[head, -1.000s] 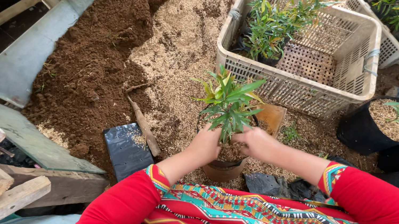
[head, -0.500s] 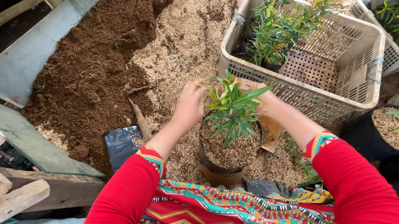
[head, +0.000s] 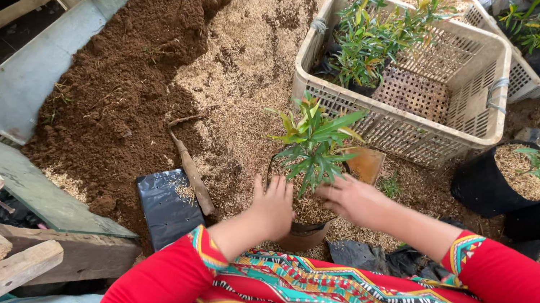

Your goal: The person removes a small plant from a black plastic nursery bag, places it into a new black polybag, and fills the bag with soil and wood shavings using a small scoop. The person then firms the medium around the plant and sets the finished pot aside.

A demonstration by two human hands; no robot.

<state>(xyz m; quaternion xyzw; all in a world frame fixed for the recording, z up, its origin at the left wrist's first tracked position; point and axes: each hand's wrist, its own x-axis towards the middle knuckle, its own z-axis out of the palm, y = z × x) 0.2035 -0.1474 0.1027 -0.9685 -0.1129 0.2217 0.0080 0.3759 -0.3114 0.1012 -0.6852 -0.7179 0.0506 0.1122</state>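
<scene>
Potted seedling point(head: 314, 148) on sawdust before crate point(head: 405, 86) | left hand point(head: 273, 207), right hand point(head: 350, 198) spread flat on fill, gripping nothing | likely heavy, stem fragile; lift by pot point(head: 303, 236) wall.

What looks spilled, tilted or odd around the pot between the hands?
Nothing stands out. The pot stands upright with its seedling, left hand and right hand at its sides. The loose husk lies in a heap.

Open sawdust point(head: 251, 46) lies left of the seedling point(head: 315, 144); the crate point(head: 398, 125) blocks behind; black grow bags point(head: 490, 188) crowd the right.
</scene>
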